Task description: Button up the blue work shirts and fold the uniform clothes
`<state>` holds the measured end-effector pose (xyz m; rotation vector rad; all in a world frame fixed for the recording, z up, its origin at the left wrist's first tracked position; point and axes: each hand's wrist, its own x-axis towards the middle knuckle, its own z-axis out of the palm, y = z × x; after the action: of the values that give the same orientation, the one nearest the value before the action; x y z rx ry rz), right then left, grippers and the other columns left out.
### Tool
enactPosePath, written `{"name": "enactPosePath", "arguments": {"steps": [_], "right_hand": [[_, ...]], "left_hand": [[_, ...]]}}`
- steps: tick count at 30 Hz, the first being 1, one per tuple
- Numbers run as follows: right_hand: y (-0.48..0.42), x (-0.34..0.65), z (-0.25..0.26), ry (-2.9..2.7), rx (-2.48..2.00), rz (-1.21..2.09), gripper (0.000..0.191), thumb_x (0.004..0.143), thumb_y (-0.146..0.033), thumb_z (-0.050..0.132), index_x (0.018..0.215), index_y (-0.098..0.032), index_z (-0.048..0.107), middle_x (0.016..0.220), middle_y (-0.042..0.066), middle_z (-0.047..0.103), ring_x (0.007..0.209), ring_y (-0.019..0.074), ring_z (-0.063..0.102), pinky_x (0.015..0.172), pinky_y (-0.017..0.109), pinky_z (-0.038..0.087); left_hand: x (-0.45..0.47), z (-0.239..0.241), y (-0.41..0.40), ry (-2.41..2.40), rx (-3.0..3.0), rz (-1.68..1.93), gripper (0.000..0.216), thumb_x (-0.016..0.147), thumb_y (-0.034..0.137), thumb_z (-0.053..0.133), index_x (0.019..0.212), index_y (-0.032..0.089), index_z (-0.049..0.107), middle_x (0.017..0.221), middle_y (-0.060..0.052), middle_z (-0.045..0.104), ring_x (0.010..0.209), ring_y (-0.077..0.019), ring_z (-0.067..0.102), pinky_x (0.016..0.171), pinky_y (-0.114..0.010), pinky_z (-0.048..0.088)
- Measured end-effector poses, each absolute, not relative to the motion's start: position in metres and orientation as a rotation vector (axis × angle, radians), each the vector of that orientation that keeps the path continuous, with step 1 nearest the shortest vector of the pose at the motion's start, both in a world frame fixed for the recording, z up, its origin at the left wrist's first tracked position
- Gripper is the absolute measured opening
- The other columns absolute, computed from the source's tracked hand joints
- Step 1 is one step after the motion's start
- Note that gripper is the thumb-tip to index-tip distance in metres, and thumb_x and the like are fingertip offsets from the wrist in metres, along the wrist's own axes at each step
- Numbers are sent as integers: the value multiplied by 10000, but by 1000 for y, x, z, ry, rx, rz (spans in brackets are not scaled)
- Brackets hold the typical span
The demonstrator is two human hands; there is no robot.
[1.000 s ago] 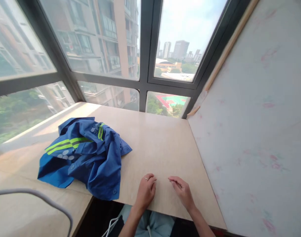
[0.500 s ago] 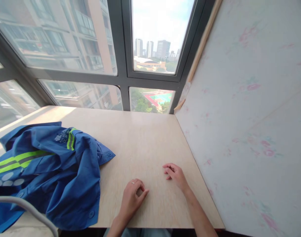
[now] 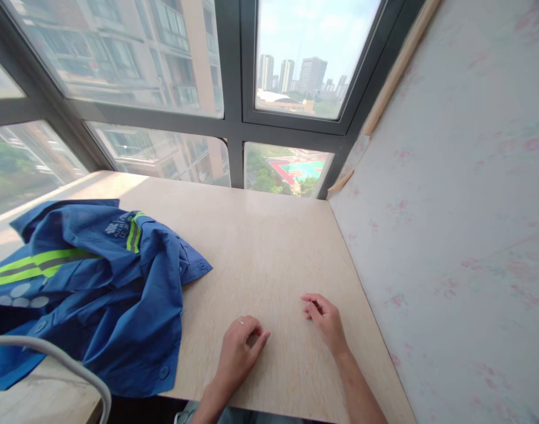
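My left hand (image 3: 241,348) rests on the pale wooden tabletop (image 3: 260,253) near its front edge. Its fingers are loosely curled, the thumb stands a little apart, and a ring is on one finger. Farther right and slightly deeper on the table lies my right hand (image 3: 324,317), its fingers half bent and a gap showing between them. Neither hand holds anything visible. To the left of my left hand, without touching it, a crumpled blue jacket (image 3: 119,306) with yellow-green and grey reflective stripes is spread on the table.
A grey curved tube (image 3: 75,366) crosses the lower left corner in front of the jacket. Along the right side stands a wall with floral wallpaper (image 3: 450,265). Dark-framed windows (image 3: 234,150) close off the back, with buildings and a sports court outside.
The view has tilted and turned slightly, so the whole scene sits a bit differently. Both hands keep nearly the same pose and place on the table; the jacket lies as before.
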<state>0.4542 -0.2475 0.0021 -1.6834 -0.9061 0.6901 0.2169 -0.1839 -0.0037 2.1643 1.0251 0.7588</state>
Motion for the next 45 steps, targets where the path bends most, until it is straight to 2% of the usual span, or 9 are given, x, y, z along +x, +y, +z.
{"name": "enactPosePath", "arguments": {"steps": [21, 26, 32, 36, 38, 39, 42, 45], "right_hand": [[-251, 459, -1, -814, -1733, 685, 424, 739, -503, 647, 937, -136, 724, 762, 79, 715, 662, 187, 666, 668, 324, 586], [-250, 459, 0, -823, -1747, 690, 463, 694, -535, 656, 913, -132, 727, 716, 70, 709, 638, 191, 664, 654, 318, 587], [-248, 459, 1, -851, -1804, 678, 467, 655, -543, 650, 896, -153, 739, 719, 67, 722, 647, 207, 681, 663, 318, 591], [-248, 457, 2, -902, -1812, 657, 481, 653, -564, 620, 875, -154, 737, 750, 77, 734, 681, 221, 698, 667, 314, 593], [-248, 456, 2, -933, -1818, 646, 484, 660, -570, 606, 873, -155, 736, 770, 81, 740, 694, 226, 705, 673, 314, 594], [-249, 456, 2, -944, -1820, 641, 483, 661, -571, 604, 872, -157, 736, 787, 84, 745, 703, 228, 709, 674, 313, 596], [-249, 457, 0, -961, -1823, 629, 473, 655, -567, 605, 868, -164, 734, 818, 88, 753, 724, 239, 719, 674, 309, 597], [-249, 459, -1, -974, -1837, 625, 468, 644, -564, 607, 868, -174, 735, 775, 79, 752, 705, 248, 723, 676, 313, 596]], "left_hand": [[213, 2, -187, 1000, 1982, 746, 129, 842, 260, 604, 742, 194, 557, 770, -29, 643, 745, -163, 564, 709, -294, 416], [212, 9, -185, 990, 1840, 774, 122, 817, 240, 612, 713, 191, 570, 741, -21, 649, 704, -148, 571, 671, -269, 431], [192, 42, -145, 1114, 1726, 1159, 127, 827, 254, 573, 713, 201, 556, 739, -3, 661, 724, -146, 606, 719, -273, 476], [158, 76, -88, 1461, 1670, 1517, 136, 804, 224, 542, 686, 218, 474, 835, -19, 690, 807, -176, 634, 782, -308, 496], [141, 92, -58, 1721, 1714, 1574, 74, 799, 216, 546, 736, 218, 508, 916, -54, 695, 910, -218, 638, 853, -353, 496], [134, 99, -44, 1809, 1801, 1525, 34, 792, 220, 565, 822, 210, 551, 970, -73, 694, 982, -245, 631, 907, -380, 486], [119, 116, -9, 1959, 2053, 1195, 433, 772, 280, 650, 1176, 163, 547, 1255, -157, 615, 1240, -322, 528, 1028, -437, 427], [111, 120, 16, 2058, 2004, 869, 874, 669, 369, 787, 1387, 71, 388, 1501, -297, 351, 1379, -434, 368, 1057, -515, 382]]}}
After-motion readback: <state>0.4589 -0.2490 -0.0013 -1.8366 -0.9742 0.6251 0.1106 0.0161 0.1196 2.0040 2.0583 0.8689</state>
